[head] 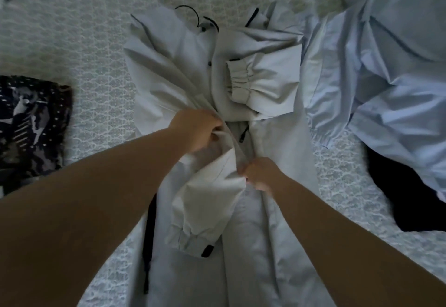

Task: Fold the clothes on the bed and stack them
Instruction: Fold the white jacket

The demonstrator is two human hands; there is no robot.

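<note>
Head view: a pale grey, thin-fabric hooded jacket (277, 161) lies lengthwise down the middle of a bed covered by a white-and-grey lattice-patterned bedspread (91, 48), its hood and black drawcord at the far end. One sleeve with an elastic cuff (263, 82) is folded across the chest. The other sleeve (205, 200) lies bunched over the middle, its cuff pointing toward the person. The left hand (196, 130) has its fingers curled round a gathered ridge of the jacket's fabric near the chest. The right hand (261, 174) pinches the same ridge lower down, just beside the bunched sleeve. A crumpled light blue garment (386, 77) lies to the right, touching the jacket's edge, with a black cloth (410, 195) partly under it. A folded black-and-white patterned garment (31, 125) sits at the left, well apart.
</note>
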